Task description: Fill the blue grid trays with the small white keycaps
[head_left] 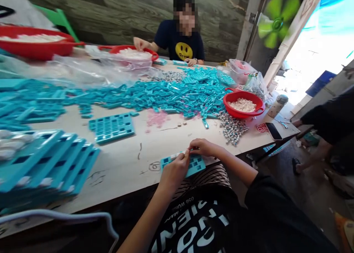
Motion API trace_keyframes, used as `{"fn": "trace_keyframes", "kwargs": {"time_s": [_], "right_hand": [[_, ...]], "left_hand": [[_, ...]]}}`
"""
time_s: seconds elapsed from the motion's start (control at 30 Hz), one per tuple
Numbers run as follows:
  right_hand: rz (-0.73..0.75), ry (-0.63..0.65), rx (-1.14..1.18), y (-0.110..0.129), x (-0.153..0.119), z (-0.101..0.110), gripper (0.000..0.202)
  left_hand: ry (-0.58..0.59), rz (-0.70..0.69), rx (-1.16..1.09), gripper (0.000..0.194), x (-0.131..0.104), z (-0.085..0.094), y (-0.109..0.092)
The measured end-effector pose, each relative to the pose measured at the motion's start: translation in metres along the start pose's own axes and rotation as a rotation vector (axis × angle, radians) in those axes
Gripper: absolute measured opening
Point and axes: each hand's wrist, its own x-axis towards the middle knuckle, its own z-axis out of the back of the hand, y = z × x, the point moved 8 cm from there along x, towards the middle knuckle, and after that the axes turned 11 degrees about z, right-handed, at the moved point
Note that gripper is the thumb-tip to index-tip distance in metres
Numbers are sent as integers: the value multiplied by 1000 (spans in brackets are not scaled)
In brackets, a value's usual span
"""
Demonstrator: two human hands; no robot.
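A small turquoise plastic panel (197, 166) with square openings lies at the table's near edge. My left hand (174, 171) reaches across it, its closed fingers gripping near the upper edge. A few white pieces (174, 156) sit along that edge beside the fingers. From the right, my right hand (204, 148) meets the left fingertips, thumb and fingers pinched together. Whatever lies between those fingertips is too small and too covered to make out.
Stacked turquoise panels (55, 164) stand at left, near another panel (113, 127). Loose turquoise parts (155, 94) cover the table's middle. At right are a red colander (243, 105) of white pieces, a bottle (277, 105) and a phone (273, 131). A co-worker (177, 39) sits opposite.
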Motion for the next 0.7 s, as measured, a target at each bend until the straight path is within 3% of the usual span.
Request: {"fn": "trace_keyframes", "kwargs": {"time_s": [0.23, 0.47, 0.7], "right_hand": [[-8, 74, 20, -6, -1, -8, 6], [-62, 148, 19, -1, 7, 0, 3], [-114, 119, 2, 3, 5, 2, 4]], "left_hand": [[5, -60, -22, 39, 0, -1, -5], [46, 4, -65, 41, 2, 2, -3], [73, 10, -63, 42, 1, 0, -3]]}}
